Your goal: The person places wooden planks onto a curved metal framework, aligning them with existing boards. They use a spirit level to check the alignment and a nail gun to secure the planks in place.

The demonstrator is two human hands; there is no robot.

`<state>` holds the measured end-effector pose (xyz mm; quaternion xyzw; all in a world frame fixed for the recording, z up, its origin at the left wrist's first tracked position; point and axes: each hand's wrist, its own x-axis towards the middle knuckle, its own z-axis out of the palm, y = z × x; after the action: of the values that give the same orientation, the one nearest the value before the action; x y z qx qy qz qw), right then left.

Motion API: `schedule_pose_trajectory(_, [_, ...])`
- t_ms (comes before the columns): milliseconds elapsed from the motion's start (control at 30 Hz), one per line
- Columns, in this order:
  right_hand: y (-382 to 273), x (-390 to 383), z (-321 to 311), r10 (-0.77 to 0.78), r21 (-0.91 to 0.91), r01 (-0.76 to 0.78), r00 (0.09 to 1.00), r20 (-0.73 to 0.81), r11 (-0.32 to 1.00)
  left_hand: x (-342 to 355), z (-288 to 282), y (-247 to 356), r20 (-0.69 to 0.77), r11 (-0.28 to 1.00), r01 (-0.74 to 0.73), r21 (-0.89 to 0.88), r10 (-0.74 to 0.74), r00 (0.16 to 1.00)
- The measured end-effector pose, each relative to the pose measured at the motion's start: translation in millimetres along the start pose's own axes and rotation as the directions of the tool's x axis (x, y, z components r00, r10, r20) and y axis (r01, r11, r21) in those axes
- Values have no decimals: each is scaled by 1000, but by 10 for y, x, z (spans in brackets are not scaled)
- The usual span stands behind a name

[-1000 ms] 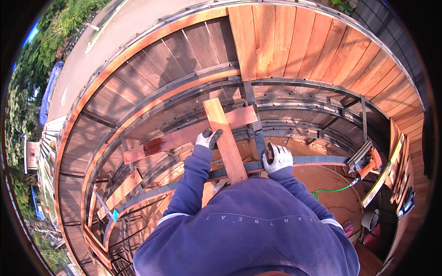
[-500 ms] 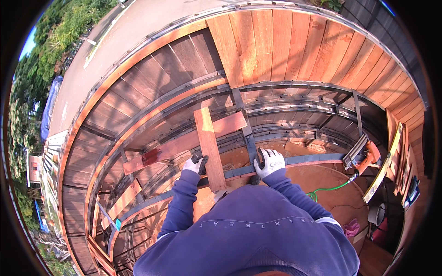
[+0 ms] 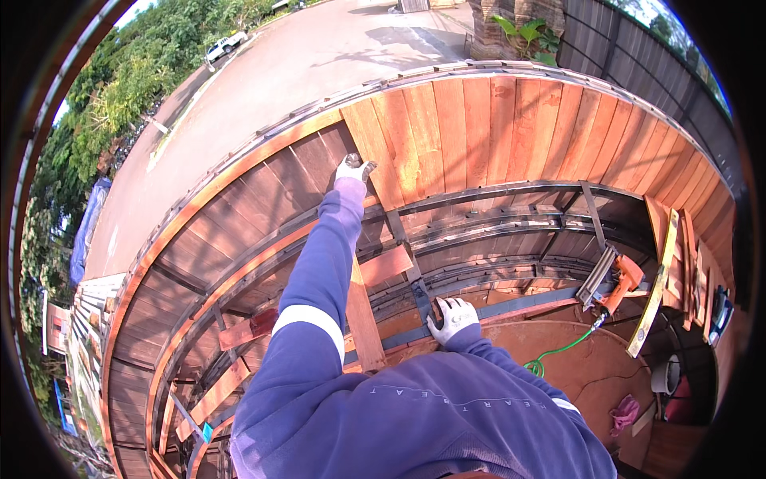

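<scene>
- White-gloved left hand [image 3: 353,170] is stretched far, fingers bent at the end plank's [image 3: 375,152] left edge; I cannot tell whether it grips.
- Gloved right hand [image 3: 456,319], near, is half-curled at the dark bar [image 3: 511,306]; its hold is unclear.
- Loose board [image 3: 365,323] lies near, between both arms, partly behind the left sleeve [image 3: 319,255].
- Orange tool [image 3: 625,283] sits right, with a green hose [image 3: 562,350].

A navy cloth sleeve [image 3: 319,267] hides the long reddish wooden plank [image 3: 385,266] between its ends; the white-gloved left hand's [image 3: 351,170] grip is unclear.
</scene>
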<state>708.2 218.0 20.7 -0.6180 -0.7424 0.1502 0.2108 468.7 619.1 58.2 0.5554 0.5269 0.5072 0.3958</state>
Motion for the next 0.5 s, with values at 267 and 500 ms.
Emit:
schedule_pose_trajectory(267, [25, -18, 73, 49, 85, -42, 995, -84, 996, -1449, -378, 847, 46, 950, 71, -303, -59, 997])
schedule_pose_trajectory(500, [47, 263, 211, -34, 950, 20, 999, -9, 311, -2875, -302, 554, 118, 736, 432, -521, -439, 891])
